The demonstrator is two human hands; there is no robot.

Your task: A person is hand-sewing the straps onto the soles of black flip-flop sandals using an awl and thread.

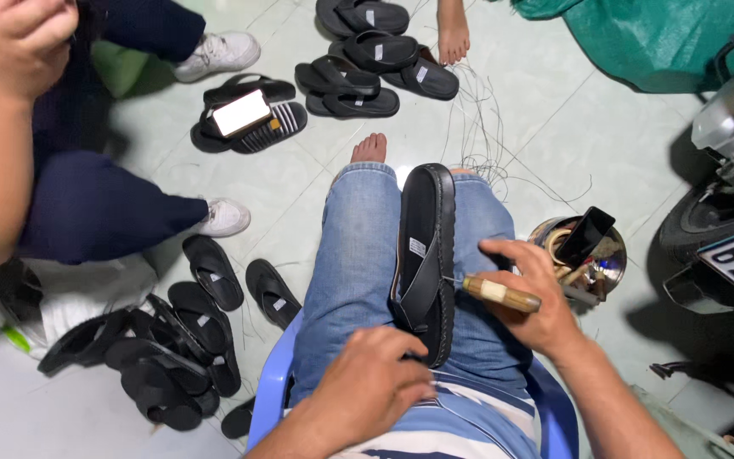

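Note:
A black sandal (425, 223) lies on edge between my jeans-clad thighs, sole to the right. My left hand (373, 384) clamps the sandal's near end against my lap. My right hand (530, 293) holds a wooden-handled awl (498, 293), its metal tip pushed into the sandal's side near the strap. I sit on a blue plastic chair (269, 393).
A heap of black sandals (163, 348) lies on the tiled floor at my left, more pairs (367, 59) farther off. Another person (61, 127) in dark trousers sits at left. A metal tin (584, 251) of tools stands at right, beside a motorbike (732, 195). Loose thread (486, 144) trails ahead.

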